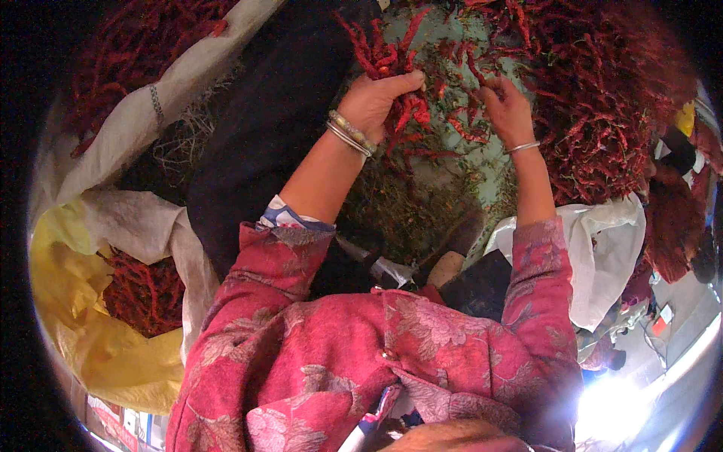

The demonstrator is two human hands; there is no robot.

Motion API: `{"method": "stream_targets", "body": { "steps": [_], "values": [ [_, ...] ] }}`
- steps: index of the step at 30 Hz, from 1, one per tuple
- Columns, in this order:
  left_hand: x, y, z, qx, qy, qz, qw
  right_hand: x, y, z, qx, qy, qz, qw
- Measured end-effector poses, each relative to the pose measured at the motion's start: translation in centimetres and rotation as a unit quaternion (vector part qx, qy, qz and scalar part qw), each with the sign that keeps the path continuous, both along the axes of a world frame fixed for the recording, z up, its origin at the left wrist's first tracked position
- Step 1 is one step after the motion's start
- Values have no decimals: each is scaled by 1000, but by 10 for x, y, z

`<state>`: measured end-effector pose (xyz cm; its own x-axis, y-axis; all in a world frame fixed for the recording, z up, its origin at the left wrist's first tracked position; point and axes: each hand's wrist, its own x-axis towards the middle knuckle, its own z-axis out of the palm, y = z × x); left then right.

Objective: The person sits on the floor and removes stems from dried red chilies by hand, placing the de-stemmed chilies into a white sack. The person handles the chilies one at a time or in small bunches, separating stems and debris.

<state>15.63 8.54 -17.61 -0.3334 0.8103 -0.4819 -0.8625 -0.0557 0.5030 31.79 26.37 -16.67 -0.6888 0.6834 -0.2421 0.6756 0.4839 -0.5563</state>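
My left hand point(381, 104) is closed around a bunch of dried red chillies point(381, 53), whose ends stick out above and below the fist. To its right, my right hand point(506, 110) pinches a single dark red chilli point(473, 63) between thumb and fingertips. Beneath both hands is a pale greenish surface point(500, 181), strewn with loose chillies point(469, 130). Chilli stems and dry bits point(395, 209) lie thick on it nearer my body.
A large heap of dried red chillies point(593, 124) rises on the right, with a white woven sack point(607, 265) below it. On the left, a yellow-and-white sack point(113, 361) holds chillies point(149, 296). More chillies point(135, 51) lie behind a rolled white sack edge point(133, 110).
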Motion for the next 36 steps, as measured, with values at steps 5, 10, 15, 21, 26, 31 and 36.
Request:
{"method": "stream_targets", "body": {
  "steps": [5,10,15,21,26,31,36],
  "values": [
    [9,1,2,-12,52,-28,998,-7,-56,35,-161,85,-65,981],
    [14,1,8,-4,65,-80,995,-12,-89,44,-103,129,19,986],
    [17,0,9,-28,113,-48,992,-11,-91,41,-102,96,-10,990],
    [17,-1,8,-41,2,-52,998,-10,-95,42,-194,119,30,973],
    [13,-3,9,21,-157,-105,982,-9,-88,45,-383,139,-45,912],
    [13,-1,10,-16,-69,-93,993,-9,-90,41,-410,166,-78,894],
    [12,0,9,-6,-70,-116,991,-10,-93,43,-365,164,-100,911]
  ]
}}
